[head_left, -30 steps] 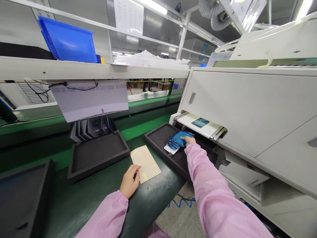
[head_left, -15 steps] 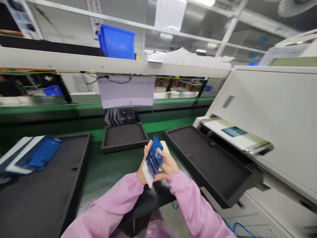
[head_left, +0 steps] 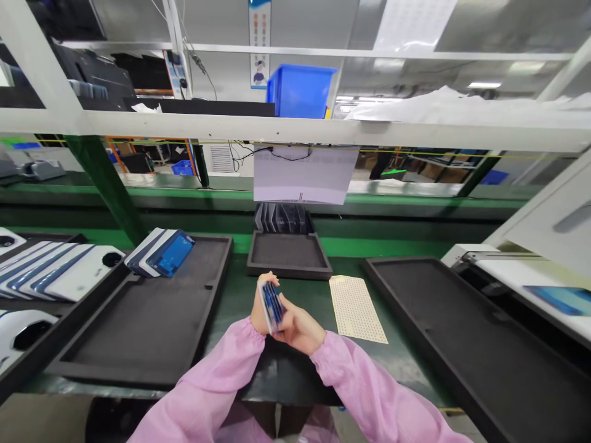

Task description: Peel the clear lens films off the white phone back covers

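A small stack of thin blue phone panels (head_left: 273,306) is held up on edge, slightly fanned, above the dark green bench. My left hand (head_left: 258,306) closes around its left side, with a white panel edge showing there. Against the right side, my right hand (head_left: 299,324) grips the stack with its fingers curled, and some fingertips are hidden. To the left, a black tray (head_left: 184,338) holds several overlapping panels (head_left: 159,252), the front one blue. A yellowish sheet of small dots (head_left: 357,307) lies on the bench to the right of my hands.
A small black tray (head_left: 289,271) sits ahead, with dark panels (head_left: 281,218) standing behind it. White phone panels (head_left: 69,271) lie in rows at far left. At right are a long black tray (head_left: 466,338) and a machine bearing a blue panel (head_left: 561,299). A blue bin (head_left: 305,92) rests on the shelf.
The view has swung left, bringing more of the left trays into sight. The panels, fanned wider before, are now closer together, and my hands have uncovered the dotted sheet.
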Demonstrator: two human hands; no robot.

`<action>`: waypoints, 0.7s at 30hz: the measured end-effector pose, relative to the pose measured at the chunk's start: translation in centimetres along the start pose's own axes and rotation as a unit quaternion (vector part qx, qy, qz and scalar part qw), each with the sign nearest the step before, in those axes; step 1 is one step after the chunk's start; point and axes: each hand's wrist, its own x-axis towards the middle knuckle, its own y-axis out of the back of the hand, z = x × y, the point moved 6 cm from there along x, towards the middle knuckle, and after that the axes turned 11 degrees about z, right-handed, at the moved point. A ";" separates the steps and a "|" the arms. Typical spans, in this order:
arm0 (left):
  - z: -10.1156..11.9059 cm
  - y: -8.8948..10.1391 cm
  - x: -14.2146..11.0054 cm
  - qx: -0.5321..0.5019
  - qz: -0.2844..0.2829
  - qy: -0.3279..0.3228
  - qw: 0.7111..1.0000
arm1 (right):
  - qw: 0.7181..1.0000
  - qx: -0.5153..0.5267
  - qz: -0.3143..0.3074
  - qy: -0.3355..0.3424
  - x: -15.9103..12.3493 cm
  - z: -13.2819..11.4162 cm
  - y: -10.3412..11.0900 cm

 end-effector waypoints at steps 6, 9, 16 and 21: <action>-0.7 1.0 2.0 -0.109 0.004 0.118 0.987 | 0.971 -0.181 0.098 0.122 -1.3 -4.0 3.6; -0.5 0.7 1.6 -0.138 -0.032 0.177 0.974 | 0.913 -0.278 0.087 0.285 -1.0 -5.1 2.5; 0.4 -0.4 -0.6 -0.181 -0.075 0.223 0.955 | 0.929 -0.189 0.010 0.319 1.5 -1.4 1.3; 0.5 -0.7 -1.0 -0.199 -0.097 0.223 0.949 | 0.942 -0.136 -0.015 0.305 0.8 -1.9 2.1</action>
